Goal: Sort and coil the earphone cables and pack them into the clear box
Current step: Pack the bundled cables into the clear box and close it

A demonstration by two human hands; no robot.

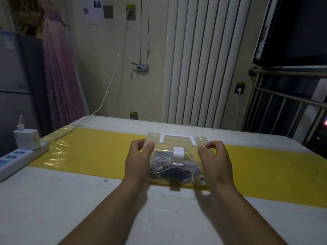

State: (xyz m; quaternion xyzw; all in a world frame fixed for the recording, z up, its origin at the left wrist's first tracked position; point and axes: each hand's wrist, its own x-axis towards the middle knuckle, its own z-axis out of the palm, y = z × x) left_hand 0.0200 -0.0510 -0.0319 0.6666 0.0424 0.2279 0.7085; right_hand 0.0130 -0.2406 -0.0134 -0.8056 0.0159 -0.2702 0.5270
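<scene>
The clear box (pixel 200 140) lies flat on a yellow strip (pixel 88 152) that runs across the surface (pixel 70 200), just in front of me. It is thin transparent plastic, so I judge it light and a little flexible. The walls will probably bend if I squeeze hard, and the smooth plastic can slip in the fingers. I think it is better to take it at the two short sides, near the corners, where it should be stiffer.

My left hand (pixel 139 156) is at the left side of the box. Its fingers are curled around the far left corner and its thumb is on the lid, so it holds the box. My right hand (pixel 215 160) does the same on the right side, with curled fingers at the far right corner and the thumb toward the lid. Neither hand holds anything else.

The white handle (pixel 177 135) sits at the far edge of the lid. It looks rigid and is probably a good place to carry the box. The white latch (pixel 177 155) is in the middle of the lid and appears closed, though I cannot be sure.

The earphone cables (pixel 162 163) are inside, white, green, purple and black, all mixed in one tangle. They are thin, soft and surely very light. I judge that they catch on each other easily, so each one should be drawn out slowly by its end, not pulled by its middle.
</scene>
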